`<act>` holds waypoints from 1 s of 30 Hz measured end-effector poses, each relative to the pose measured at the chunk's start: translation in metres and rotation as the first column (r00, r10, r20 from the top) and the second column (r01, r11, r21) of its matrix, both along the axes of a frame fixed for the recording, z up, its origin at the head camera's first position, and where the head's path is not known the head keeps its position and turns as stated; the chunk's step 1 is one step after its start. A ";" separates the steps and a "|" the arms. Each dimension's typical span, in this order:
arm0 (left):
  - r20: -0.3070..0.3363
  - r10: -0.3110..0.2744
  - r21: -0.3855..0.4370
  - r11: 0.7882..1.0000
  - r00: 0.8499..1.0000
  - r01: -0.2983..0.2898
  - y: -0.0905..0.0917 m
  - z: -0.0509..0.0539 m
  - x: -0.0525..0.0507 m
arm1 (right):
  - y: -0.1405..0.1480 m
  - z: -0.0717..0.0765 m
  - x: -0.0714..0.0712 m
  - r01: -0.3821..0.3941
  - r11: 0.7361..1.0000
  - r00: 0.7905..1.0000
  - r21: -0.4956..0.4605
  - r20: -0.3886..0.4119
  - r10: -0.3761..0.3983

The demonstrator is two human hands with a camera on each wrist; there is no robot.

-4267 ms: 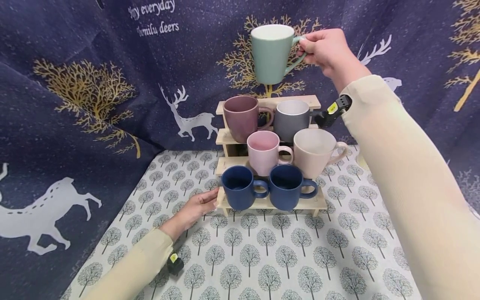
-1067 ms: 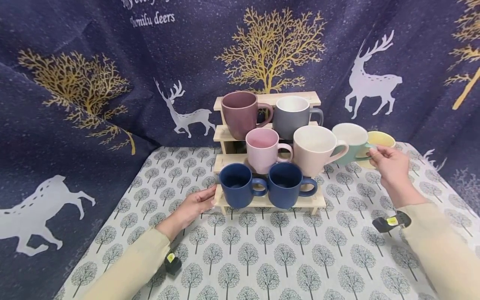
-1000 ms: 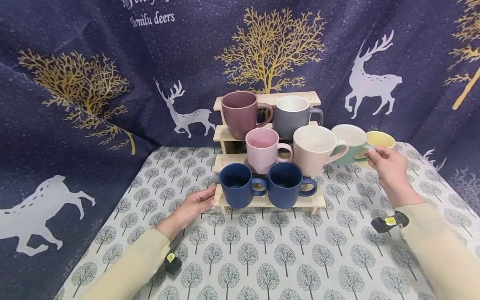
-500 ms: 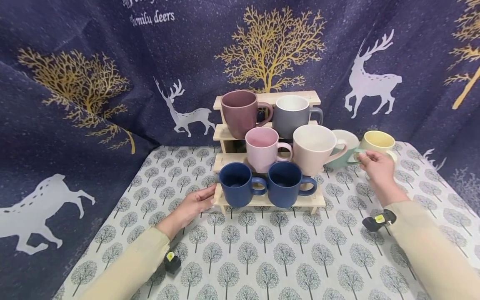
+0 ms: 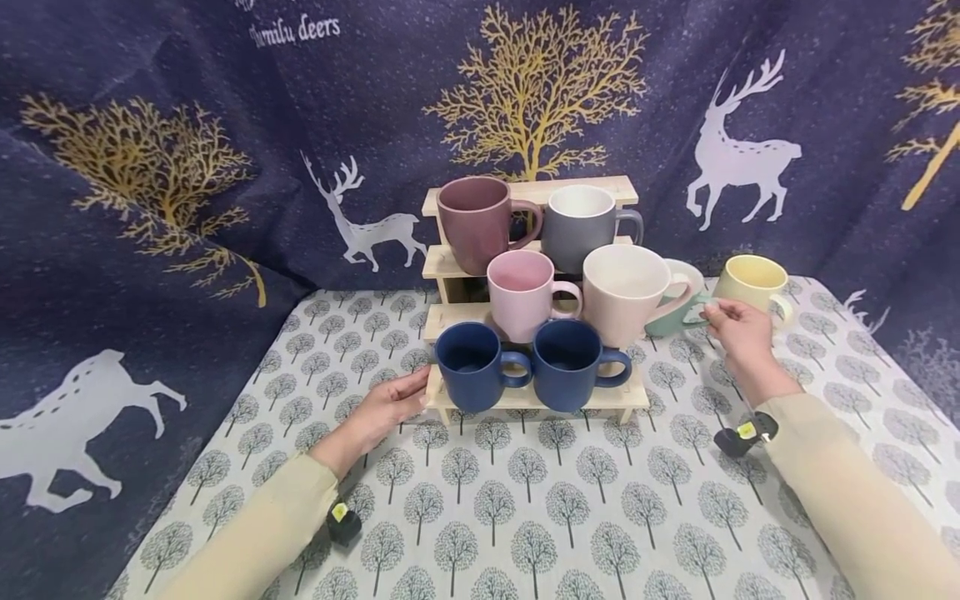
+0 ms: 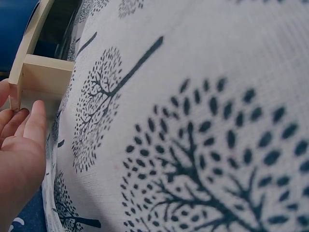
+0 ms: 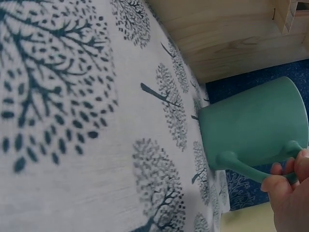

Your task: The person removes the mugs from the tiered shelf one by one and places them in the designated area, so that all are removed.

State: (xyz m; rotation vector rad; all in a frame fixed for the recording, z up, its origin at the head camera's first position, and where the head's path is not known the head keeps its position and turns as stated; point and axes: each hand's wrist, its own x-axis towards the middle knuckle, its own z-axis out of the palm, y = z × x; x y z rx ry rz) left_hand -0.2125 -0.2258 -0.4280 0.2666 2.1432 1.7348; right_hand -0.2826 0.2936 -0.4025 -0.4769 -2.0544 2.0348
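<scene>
At the right of the head view, my right hand [image 5: 746, 337] pinches the handle of a green mug [image 5: 666, 323]. This mug stands about upright behind the beige mug [image 5: 618, 304], which partly hides it; in the right wrist view the green mug [image 7: 251, 123] has its base at the cloth, beside the wooden side of the rack. My left hand [image 5: 375, 417] holds the lower left end of a tiered wooden rack [image 5: 450, 313]. The left wrist view shows my left fingers [image 6: 34, 123] about the plank's end.
The rack bears a plum mug [image 5: 472, 225], a grey mug [image 5: 577, 233], a pink mug [image 5: 517, 300] and two navy mugs [image 5: 468, 379]. A yellow mug [image 5: 750, 283] stands beyond my right hand. Tree-print cloth [image 5: 510, 517] covers the table; a deer-print curtain [image 5: 375, 75] hangs behind.
My right hand has brought the green mug down from above the rack to its right, then leftward and lower behind the beige mug. More of the yellow mug shows. My left hand stays at the rack.
</scene>
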 end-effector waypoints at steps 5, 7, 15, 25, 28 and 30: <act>0.000 0.001 0.002 1.000 1.000 -0.001 -0.001 0.001 0.001 | 0.000 0.000 0.001 -0.054 0.998 0.999 0.044 0.001 0.054; 0.006 0.001 0.004 1.000 1.000 -0.001 -0.001 0.000 0.001 | 0.001 0.000 0.002 -0.084 0.994 0.996 0.068 0.000 0.085; -0.003 -0.013 0.017 1.000 1.000 0.013 -0.001 -0.001 0.000 | 0.004 0.000 0.003 -0.131 0.980 0.991 0.148 0.024 0.128; -0.013 -0.004 -0.001 1.000 1.000 0.004 0.001 0.001 0.000 | 0.020 0.005 0.002 -0.275 0.949 0.957 0.152 0.137 0.255; 0.005 -0.001 0.012 1.000 1.000 0.001 0.001 0.001 0.000 | 0.024 0.012 0.003 -0.281 0.948 0.957 0.152 0.116 0.265; 0.009 -0.006 0.020 1.000 1.000 0.006 0.001 0.001 0.000 | 0.026 0.021 0.004 -0.265 0.956 0.963 0.127 0.072 0.258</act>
